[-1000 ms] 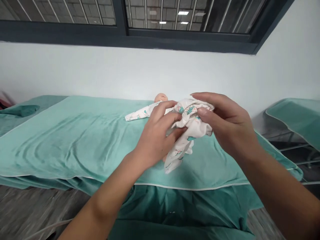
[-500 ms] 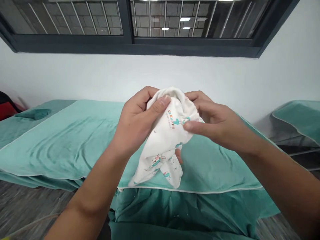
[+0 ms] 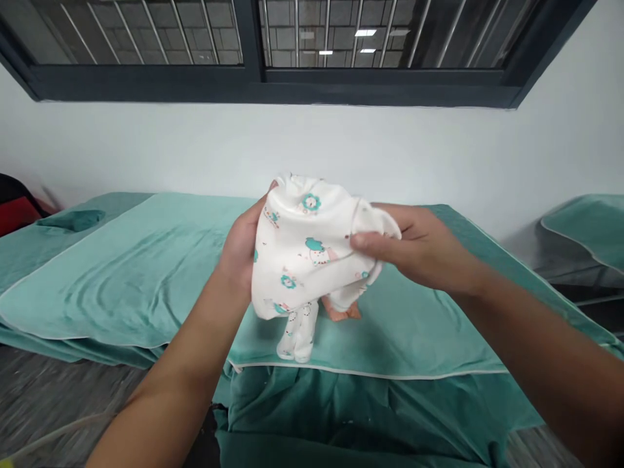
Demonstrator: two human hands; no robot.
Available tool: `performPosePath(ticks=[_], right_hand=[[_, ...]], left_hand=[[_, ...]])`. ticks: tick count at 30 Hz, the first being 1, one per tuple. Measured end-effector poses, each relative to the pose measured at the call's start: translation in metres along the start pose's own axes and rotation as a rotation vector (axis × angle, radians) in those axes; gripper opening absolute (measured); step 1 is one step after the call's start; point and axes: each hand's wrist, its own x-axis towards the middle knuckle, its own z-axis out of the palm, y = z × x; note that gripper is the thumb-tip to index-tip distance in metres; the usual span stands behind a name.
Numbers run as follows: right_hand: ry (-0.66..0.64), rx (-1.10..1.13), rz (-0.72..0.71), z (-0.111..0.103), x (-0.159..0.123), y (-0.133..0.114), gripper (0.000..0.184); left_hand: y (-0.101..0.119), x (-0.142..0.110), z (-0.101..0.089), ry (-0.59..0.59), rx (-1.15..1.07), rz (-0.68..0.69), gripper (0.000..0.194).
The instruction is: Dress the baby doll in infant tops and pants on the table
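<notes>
White, printed and soft, the cloth (image 3: 307, 266) is held up between the two hands, in front of and above the green bed (image 3: 146, 273). The right hand (image 3: 419, 244) has its thumb (image 3: 373, 244) pressed flat on the near face, the other fingers behind it, so a fold is pinched at the right end. The left hand (image 3: 241, 244) is at the opposite edge; most of its fingers vanish behind the cloth, so I cannot tell whether they grip it or only prop it from behind. The handling looks like spreading and turning loose fabric, and for that a light, even pull sideways should serve best: enough to flatten the creases near the right thumb, not enough to stretch the fabric. A firm left hold would help keep that side from sagging. Two narrow printed legs (image 3: 298, 331) hang below, and bare feet (image 3: 341, 310), probably a doll's, show just beside them under the right end; lifting the lower folds well above those would lessen the chance of snagging. Small, separate finger shifts should suit such limp material better than regripping with both hands together.
</notes>
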Motion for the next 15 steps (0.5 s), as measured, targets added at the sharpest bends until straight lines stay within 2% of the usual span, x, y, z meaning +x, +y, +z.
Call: performPosePath(ticks=[3,5,9,12,15], right_hand=[[0.170,0.063,0.002,0.006,0.007,-0.001,0.030],[0.231,0.038,-0.022,0.012,0.015,-0.005,0.034],[0.248,0.003,-0.019,0.021,0.028,-0.008,0.040],[0.139,0.052,0.026,0.016,0.026,-0.001,0.044],[-0.133,0.068,0.117,0.007,0.017,0.012,0.044]], left_hand=[[0.004,0.003,-0.007,0.055,0.169,0.132,0.050],[0.008,0.002,-0.004,0.045,0.355,0.228,0.049],[0.014,-0.007,0.017,-0.068,0.663,0.194,0.038],[0.013,-0.007,0.022,-0.005,0.631,0.242,0.028],[0.011,-0.001,0.013,0.138,0.415,0.339,0.022]])
